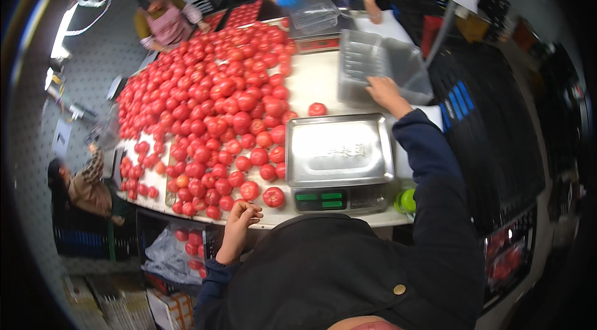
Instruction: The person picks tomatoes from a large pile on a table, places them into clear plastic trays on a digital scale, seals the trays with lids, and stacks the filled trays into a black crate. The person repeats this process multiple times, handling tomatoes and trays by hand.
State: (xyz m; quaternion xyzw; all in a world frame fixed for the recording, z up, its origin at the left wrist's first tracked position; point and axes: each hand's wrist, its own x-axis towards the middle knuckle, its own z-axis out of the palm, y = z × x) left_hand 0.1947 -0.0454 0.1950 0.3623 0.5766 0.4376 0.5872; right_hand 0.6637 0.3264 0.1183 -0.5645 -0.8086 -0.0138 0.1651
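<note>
My right hand [385, 93] reaches over the near edge of a stack of clear plastic trays [361, 61]; whether its fingers grip a tray cannot be told. My left hand [242, 225] is held with bent fingers at the table's near edge, nothing in it, close to a tomato [274, 197]. Between the hands stands a digital scale with a bare steel pan [339, 150] and a lit green display [319, 200]. A big heap of red tomatoes [210, 96] covers the left of the table. One tomato [317, 109] lies alone behind the pan.
A co-worker with a blue glove [289, 0] stands across the table by another scale holding clear trays [315, 12]. Two more people are at the left. A green round object [406, 201] sits right of my scale. Black crates [489, 129] stand at the right; a metal pole [440, 33] rises nearby.
</note>
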